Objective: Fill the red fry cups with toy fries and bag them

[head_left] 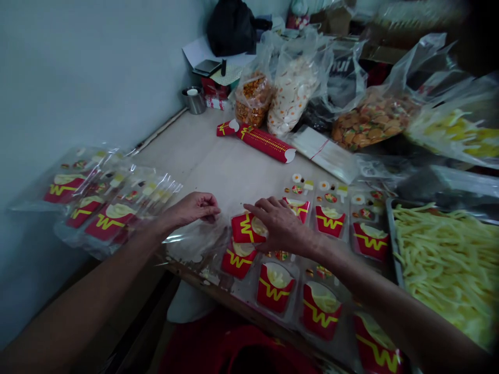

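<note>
My left hand [198, 206] is closed, its fingertips pinched at the edge of a clear plastic bag [195, 236] on the table's near side. In my right hand [283, 223] is a small pack with a red fries carton [242, 228] marked with a yellow zigzag, tilted on its side. Below it lies another clear tray with a red fries carton [237, 262]. More such trays, each with a fries carton [275, 291] and small food pieces, stand in rows beneath and beyond my right forearm.
Bagged finished packs [111, 221] pile up at the left by the wall. A metal tray of pale toy fries [448, 259] is at the right. Nested red cartons [267, 143] lie mid-table; behind are bags of small pieces [292, 88] and a metal cup [195, 101].
</note>
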Available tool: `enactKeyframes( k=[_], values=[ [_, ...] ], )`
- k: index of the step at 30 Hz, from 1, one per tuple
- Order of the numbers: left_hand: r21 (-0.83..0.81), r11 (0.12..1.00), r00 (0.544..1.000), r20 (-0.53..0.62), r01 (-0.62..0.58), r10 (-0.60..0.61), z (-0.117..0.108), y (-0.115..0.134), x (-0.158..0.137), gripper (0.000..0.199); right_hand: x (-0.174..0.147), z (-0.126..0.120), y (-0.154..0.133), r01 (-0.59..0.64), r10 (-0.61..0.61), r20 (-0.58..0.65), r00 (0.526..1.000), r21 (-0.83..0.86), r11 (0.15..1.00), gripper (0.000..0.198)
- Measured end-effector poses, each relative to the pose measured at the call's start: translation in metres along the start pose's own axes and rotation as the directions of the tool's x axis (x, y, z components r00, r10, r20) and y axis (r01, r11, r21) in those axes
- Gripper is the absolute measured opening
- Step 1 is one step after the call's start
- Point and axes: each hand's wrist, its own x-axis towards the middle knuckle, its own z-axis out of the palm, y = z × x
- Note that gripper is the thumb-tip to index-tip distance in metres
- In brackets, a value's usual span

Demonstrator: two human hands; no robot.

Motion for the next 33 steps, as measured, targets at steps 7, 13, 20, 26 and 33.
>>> enactKeyframes(
  k=[7,13,20,26,33],
  values=[
    [0.261,0.965,0.96,0.263,0.03,-0.101,-0.009,-0.001,0.003,0.038,-0.001,-0.004,0.015,-0.096,0.092,-0.055,0.994,-0.072,0.993,0.1],
    [0.389,0.921,0.918,0.373,-0.02,-0.137,-0.03,0.016,-0.002,0.012,-0.008,-0.014,0.024,-0.132,0.116,-0.144,0.983,-0.104,0.986,0.1],
    [0.288,0.956,0.995,-0.095,0.054,-0.027,-0.032,0.019,-0.026,0.024,-0.025,-0.025,0.02,-0.159,0.138,-0.2,0.97,-0.089,0.983,0.097],
    [0.228,0.974,0.954,-0.288,-0.01,0.077,-0.003,0.013,-0.032,0.035,-0.029,-0.048,0.016,-0.175,0.139,-0.275,0.951,-0.113,0.978,0.097],
    [0.258,0.962,0.966,-0.215,-0.087,0.145,0.018,0.036,-0.039,0.027,-0.032,-0.061,0.008,-0.221,0.121,-0.38,0.917,-0.234,0.947,0.095]
  ],
)
